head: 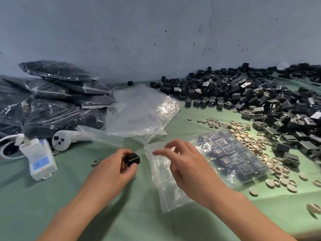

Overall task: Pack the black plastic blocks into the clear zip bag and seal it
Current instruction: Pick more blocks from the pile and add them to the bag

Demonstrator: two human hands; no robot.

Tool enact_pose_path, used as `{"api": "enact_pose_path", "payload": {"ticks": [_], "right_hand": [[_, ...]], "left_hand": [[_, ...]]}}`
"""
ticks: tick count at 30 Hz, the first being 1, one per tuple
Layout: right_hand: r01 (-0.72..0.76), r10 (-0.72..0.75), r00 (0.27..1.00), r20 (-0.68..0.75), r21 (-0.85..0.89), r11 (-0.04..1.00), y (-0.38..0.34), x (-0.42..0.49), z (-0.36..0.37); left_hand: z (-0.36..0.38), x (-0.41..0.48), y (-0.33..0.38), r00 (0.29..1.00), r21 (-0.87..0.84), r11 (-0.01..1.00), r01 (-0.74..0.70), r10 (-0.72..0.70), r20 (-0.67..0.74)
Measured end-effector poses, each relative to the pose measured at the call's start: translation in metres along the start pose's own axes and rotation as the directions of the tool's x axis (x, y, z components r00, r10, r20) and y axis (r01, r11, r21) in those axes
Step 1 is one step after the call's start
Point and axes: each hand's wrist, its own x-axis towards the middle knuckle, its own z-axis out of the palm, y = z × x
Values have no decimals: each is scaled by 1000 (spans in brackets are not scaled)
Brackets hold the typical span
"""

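Left hand (119, 164) grips one black block (132, 158); right hand (187, 164), fingers loosely spread, hovers over the mostly filled, unsealed zip bag (231, 153).

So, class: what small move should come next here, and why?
Probably the right hand should part the mouth of the bag so the left hand can slip in the block it grips; the bag is part filled, its empty end flat.

Green table (52, 197), black blocks (260, 94), beige rings (251, 141), clear bags (165, 193)
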Motion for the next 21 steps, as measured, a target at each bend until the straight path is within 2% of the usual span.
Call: {"api": "enact_pose_path", "payload": {"ticks": [2,4,7,11,15,19,21], "right_hand": [[91,-91,994,64,6,996,-2,0,4],[157,-150,983,104,-61,986,-4,1,8],[176,-157,977,142,-130,976,-5,1,11],[213,-195,973,123,-154,965,-9,2,12],[187,-181,980,84,-65,980,-9,3,9],[151,-152,987,48,12,988,-10,5,1],[137,-137,990,25,6,991,-10,6,-1]], "left_hand": [[5,-4,-3,995,-39,997,-61,63,72],[12,-8,0,984,-116,983,-141,152,89],[20,-9,7,970,-168,966,-197,217,110],[24,-5,10,952,-131,960,-246,265,152],[25,-3,21,913,-121,930,-346,364,185],[32,5,44,876,-156,926,-343,375,302],[37,14,47,838,-90,886,-454,460,293]]}}
